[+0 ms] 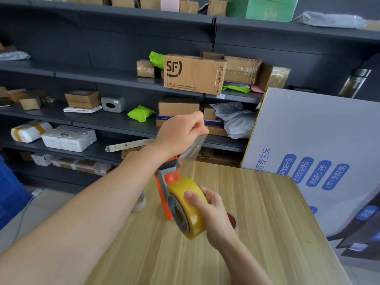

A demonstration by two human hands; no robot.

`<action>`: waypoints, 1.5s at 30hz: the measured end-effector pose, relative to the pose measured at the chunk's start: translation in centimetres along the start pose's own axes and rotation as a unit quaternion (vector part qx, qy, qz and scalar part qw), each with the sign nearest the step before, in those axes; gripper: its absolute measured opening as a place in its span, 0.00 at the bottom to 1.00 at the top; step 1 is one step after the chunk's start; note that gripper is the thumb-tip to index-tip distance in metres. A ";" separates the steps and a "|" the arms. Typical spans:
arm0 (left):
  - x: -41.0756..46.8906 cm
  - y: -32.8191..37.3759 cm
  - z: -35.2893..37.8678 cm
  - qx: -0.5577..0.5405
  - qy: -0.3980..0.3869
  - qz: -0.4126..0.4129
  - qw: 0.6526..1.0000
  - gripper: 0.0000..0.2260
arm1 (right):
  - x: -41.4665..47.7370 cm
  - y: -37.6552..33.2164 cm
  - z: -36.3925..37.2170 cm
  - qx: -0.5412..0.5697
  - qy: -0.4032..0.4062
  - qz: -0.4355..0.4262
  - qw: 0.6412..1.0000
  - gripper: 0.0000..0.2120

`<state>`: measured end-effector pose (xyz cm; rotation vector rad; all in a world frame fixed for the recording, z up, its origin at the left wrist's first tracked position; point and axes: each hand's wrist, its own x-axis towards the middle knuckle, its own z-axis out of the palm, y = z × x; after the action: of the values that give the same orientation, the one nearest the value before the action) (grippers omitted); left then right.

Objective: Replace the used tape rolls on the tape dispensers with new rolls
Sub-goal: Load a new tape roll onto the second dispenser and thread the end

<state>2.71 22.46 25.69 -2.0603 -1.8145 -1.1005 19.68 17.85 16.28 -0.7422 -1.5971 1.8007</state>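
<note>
New yellow tape roll (196, 227) sits on orange tape dispenser (170, 177) over wooden table (267, 223); right hand (213, 212) curls round the roll; left hand (178, 132) pinches pulled-up tape end (195, 145); threading likely unfinished; spent core (140, 202) lies beside.

At lower centre, the round yellow tape roll (194, 212) is translucent; the orange plastic tape dispenser (162, 194) has grey parts. The pale wooden table (257, 233) shows straight tan grain. Mid-frame, a brown cardboard box (195, 74) bears a black SF logo on dark grey metal shelves (98, 122). At right, a pale grey board (308, 124) carries blue oval labels with white characters.
</note>
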 end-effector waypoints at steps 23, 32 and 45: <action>-0.2 -3.7 -0.7 -0.006 0.051 -0.077 0.996 0.07 | 0.4 0.2 -2.0 -0.025 0.018 -0.028 0.999 0.31; -0.7 -4.3 -0.6 -0.047 -0.002 -0.183 0.982 0.04 | 0.5 0.7 -1.1 -0.022 0.021 -0.025 0.999 0.32; 1.4 -1.9 -4.7 -0.114 -0.189 -0.243 0.944 0.05 | 0.4 0.0 -3.3 -0.080 -0.064 0.033 0.994 0.23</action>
<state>-0.98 21.30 29.25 -2.1209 -2.6033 -1.1233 21.94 20.28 15.93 -0.7722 -1.8383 1.8139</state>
